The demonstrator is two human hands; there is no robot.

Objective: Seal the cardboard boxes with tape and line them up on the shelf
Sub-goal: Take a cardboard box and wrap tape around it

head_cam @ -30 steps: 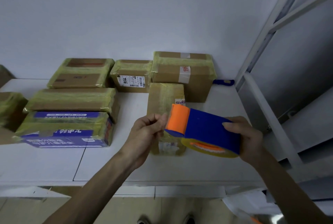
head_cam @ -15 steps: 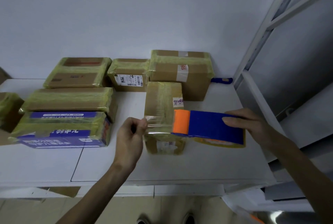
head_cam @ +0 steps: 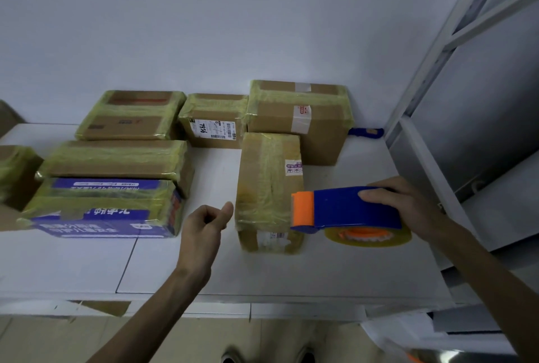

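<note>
A narrow cardboard box [head_cam: 268, 164], wrapped in yellowish tape, lies lengthwise in the middle of the white shelf [head_cam: 291, 272]. My right hand [head_cam: 408, 205] grips a blue tape dispenser [head_cam: 350, 208] with an orange front, held at the box's right side. Its tape roll [head_cam: 370, 238] hangs underneath. A clear strip of tape runs from the dispenser leftward over the box's near end. My left hand [head_cam: 204, 228] is just left of the box, thumb and finger pinched on the tape end.
Taped boxes fill the left and back of the shelf: a blue-printed box [head_cam: 102, 211], a flat one behind it [head_cam: 116, 158], and three along the wall [head_cam: 300, 117]. A blue object [head_cam: 366, 132] lies in the back right corner. A metal rack upright [head_cam: 423, 70] stands on the right.
My left hand has pulled the tape end leftward, away from the dispenser. The dispenser has moved right and down to the box's right side, so the strip now spans the box.
</note>
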